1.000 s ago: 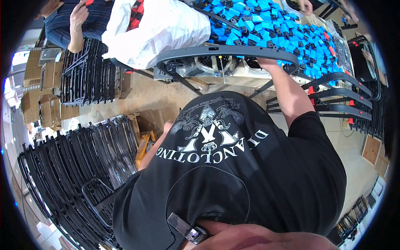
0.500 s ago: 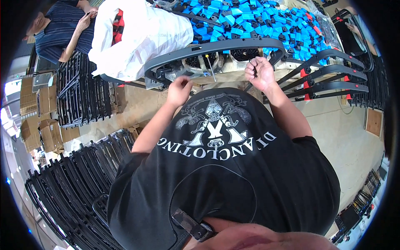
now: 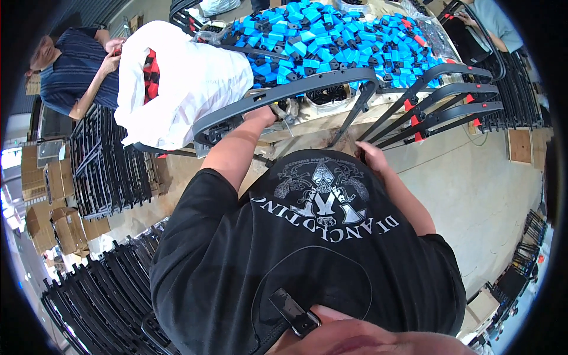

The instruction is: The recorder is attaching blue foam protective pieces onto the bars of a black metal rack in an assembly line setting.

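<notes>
A black curved frame (image 3: 290, 84) lies along the near edge of the workbench. My left hand (image 3: 261, 114) reaches in beneath its front bar, close to a container and a thin metal shaft (image 3: 289, 128). The bar and the wrist hide most of that hand's fingers. Near the front of my shirt, to the right, is my right hand (image 3: 372, 156), its fingers curled together. Something dark shows at those fingertips, too small to name. Beyond the bar sits a clear bag of small black parts (image 3: 327, 96).
Blue and black plastic pieces (image 3: 331, 44) heap across the bench. A white sack (image 3: 195, 71) holding red parts stands left. More curved frames (image 3: 455, 90) lean at the right. Black frame racks (image 3: 109, 160) and cardboard boxes (image 3: 65, 177) stand left. A co-worker (image 3: 77, 71) stands far left.
My left hand has moved forward under the frame's bar. My right hand has dropped back toward my body, fingers curled. The view has shifted slightly.
</notes>
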Motion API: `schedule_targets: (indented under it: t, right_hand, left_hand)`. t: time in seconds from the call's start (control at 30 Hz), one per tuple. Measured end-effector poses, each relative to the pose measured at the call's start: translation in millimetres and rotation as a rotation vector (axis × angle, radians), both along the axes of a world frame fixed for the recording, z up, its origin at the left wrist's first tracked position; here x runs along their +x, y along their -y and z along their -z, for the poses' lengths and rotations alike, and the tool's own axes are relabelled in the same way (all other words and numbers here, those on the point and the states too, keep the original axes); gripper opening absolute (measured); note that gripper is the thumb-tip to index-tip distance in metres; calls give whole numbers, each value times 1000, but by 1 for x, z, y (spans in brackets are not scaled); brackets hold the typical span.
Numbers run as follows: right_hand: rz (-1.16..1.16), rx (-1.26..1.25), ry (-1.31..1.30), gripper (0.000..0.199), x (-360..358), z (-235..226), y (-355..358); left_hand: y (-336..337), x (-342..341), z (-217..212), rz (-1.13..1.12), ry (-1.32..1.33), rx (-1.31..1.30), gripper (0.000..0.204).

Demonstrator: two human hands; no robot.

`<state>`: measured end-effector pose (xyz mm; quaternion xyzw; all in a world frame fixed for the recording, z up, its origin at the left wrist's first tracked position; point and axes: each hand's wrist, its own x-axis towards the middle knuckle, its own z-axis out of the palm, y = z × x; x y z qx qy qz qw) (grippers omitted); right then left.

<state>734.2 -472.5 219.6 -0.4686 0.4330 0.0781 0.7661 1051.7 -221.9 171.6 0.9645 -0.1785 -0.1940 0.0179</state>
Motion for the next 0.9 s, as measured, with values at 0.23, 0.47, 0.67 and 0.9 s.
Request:
schedule_targets:
  t: [0.23, 0.47, 0.67, 0.9]
  right_hand:
    - [-234, -524, -47, 30, -43, 35, 12]
    - [-149, -438, -36, 24, -29, 17, 6]
    - [-121, -296, 27, 24, -21, 9, -4]
    - [-149, -226, 57, 25, -5, 13, -6]
  left_hand:
    - [2, 15, -5, 87, -112, 56, 48]
    - [7, 6, -27, 164, -75, 46, 70]
    - [-8, 7, -15, 115, -84, -20, 62]
    - [-13, 8, -4, 14, -40, -102, 41]
